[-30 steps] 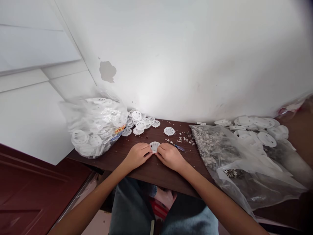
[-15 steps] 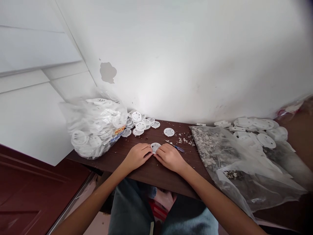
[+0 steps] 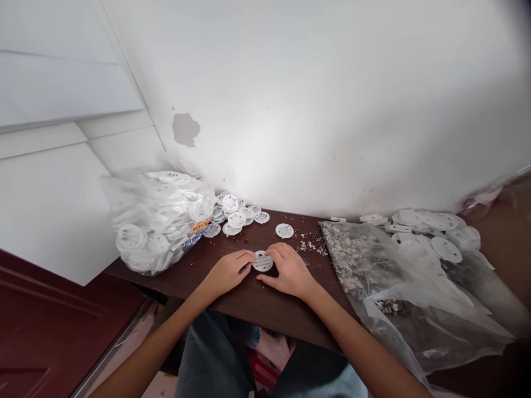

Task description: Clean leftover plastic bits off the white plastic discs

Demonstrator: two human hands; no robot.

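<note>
A round white slotted plastic disc [image 3: 263, 262] lies between my two hands on the dark tabletop. My left hand [image 3: 231, 272] has its thumb and fingers closed at the disc's left edge. On the other side, my right hand [image 3: 289, 271] has its thumb spread away from its fingers, and those fingertips touch the disc's upper right edge. Mostly hidden behind my right hand is a small blue-handled tool [image 3: 306, 262]. Another slotted disc [image 3: 284, 230] lies farther back by itself.
A full plastic bag of discs [image 3: 160, 221] stands at left, beside a loose disc pile [image 3: 236, 219]. Tiny metal pieces [image 3: 313, 243] are scattered right of centre. A clear bag of small parts [image 3: 357, 260] and stacked white discs [image 3: 446, 249] occupy the right. A wall [image 3: 290, 110] rises behind.
My right thumb has come away from the disc and opened downward. More of the disc's face now shows between my hands. The tool is now mostly covered by my right hand.
</note>
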